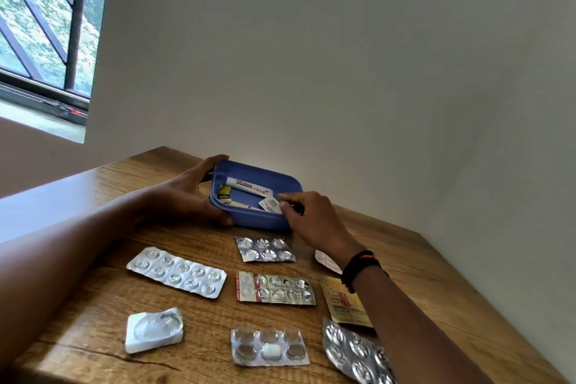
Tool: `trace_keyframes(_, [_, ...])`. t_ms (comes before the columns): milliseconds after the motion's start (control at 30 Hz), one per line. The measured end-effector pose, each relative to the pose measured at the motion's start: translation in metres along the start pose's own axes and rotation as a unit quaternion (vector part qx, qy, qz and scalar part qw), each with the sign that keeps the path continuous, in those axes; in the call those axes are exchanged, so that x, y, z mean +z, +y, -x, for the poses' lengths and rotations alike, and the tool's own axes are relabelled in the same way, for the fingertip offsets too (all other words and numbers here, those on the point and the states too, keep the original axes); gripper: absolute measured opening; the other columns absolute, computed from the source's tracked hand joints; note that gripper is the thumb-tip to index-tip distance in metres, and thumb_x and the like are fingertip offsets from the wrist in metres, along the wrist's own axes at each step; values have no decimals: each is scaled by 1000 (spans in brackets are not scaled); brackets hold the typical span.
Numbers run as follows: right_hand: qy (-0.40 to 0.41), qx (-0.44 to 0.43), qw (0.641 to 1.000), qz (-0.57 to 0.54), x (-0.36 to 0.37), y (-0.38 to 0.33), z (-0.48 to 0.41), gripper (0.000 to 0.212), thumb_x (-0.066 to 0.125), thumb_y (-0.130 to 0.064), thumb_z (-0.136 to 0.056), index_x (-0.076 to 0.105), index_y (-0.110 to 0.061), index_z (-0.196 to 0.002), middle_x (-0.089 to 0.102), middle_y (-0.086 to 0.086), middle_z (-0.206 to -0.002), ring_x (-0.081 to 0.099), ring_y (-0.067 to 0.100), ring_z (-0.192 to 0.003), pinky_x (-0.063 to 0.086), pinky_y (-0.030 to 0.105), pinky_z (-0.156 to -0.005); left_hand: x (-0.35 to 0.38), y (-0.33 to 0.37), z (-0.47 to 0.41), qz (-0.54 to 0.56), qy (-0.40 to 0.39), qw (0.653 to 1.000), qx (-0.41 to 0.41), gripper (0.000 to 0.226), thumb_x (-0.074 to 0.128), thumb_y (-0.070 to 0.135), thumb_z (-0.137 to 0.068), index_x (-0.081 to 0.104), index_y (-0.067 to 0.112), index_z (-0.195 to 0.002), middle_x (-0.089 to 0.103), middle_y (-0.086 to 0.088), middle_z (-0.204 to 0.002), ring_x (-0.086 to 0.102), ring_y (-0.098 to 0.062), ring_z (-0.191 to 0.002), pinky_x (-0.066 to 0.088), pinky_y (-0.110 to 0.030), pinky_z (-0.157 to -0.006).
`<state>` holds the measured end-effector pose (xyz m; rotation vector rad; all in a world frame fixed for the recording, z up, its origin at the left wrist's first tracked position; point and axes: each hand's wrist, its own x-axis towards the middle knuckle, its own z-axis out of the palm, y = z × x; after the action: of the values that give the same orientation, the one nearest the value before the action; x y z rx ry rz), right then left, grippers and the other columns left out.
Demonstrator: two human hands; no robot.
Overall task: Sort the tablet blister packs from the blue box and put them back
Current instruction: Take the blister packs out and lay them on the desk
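Observation:
The blue box stands at the far side of the wooden table, tilted toward me. My left hand grips its left end. My right hand pinches a small white packet at the box's right rim. Inside the box lie a white tube and a yellow-black sachet. Several blister packs lie spread out in front of the box: a silver ten-pocket strip, a small silver strip, a red-edged strip, a clear strip, a silver strip under my right forearm, and a yellow sachet.
A white single-pocket pack lies at the near left. A white slip shows beside my right wrist. A white wall runs close along the table's back and right edges. A window is at the upper left.

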<state>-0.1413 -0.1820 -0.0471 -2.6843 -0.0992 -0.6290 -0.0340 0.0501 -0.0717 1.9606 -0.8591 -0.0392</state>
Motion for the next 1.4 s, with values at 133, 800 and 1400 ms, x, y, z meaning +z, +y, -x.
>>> trace_keyframes(133, [72,10,997,-34,-3,5,-1,28,66,-12,-87,70,-12,-115,72,5,-115,67,11,-100,47,12,-82,0,0,1,0,0,1000,-1,124,90,35,-51,15,35,-150,37,-2,-150,36,-21,-138,36,-44,-113])
trace_keyframes(800, [135,18,986,-96,-24,12,2,28,84,-37,-69,70,-13,-74,70,-1,-73,63,10,-59,49,19,-47,0,-1,-1,12,0,1000,-4,118,90,23,-57,17,31,-150,38,-3,-149,36,-20,-138,36,-38,-111])
trace_keyframes(1400, [330,-205,916,99,-51,23,14,13,76,1,-78,69,-5,-87,70,11,-106,61,9,-106,44,0,-80,-1,-1,0,74,36,995,-60,100,91,29,-45,39,25,-130,59,2,-119,58,-16,-111,50,-33,-92])
